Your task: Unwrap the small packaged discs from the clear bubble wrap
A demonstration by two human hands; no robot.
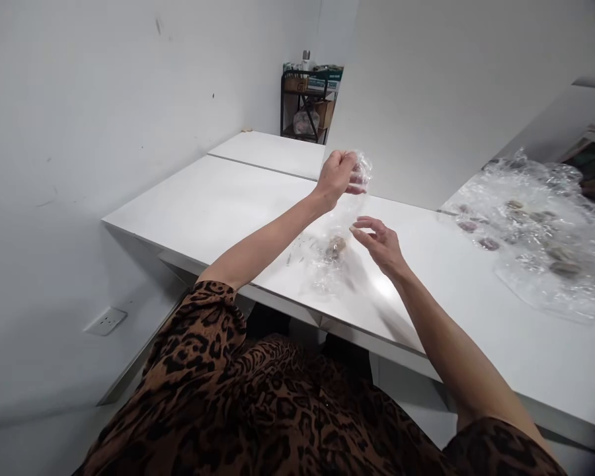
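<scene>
My left hand [340,175] is closed around the gathered upper part of a clear plastic bag [344,211]. Low in the crinkled plastic sits a small brownish item [336,246], its kind blurred by the film. The bag's lower end reaches down over the white tabletop. Just right of the bag is my right hand [381,246], palm turned toward it, with thumb and fingers curved and apart. Its fingertips are close to the plastic; whether they touch it I cannot tell.
On the right of the white table [178,205] lies a heap of clear plastic bags [540,238] with brownish and reddish items inside. A white panel [441,99] stands at the table's back. Beyond is a dark shelf rack [302,92] with boxes. A wall runs along the left.
</scene>
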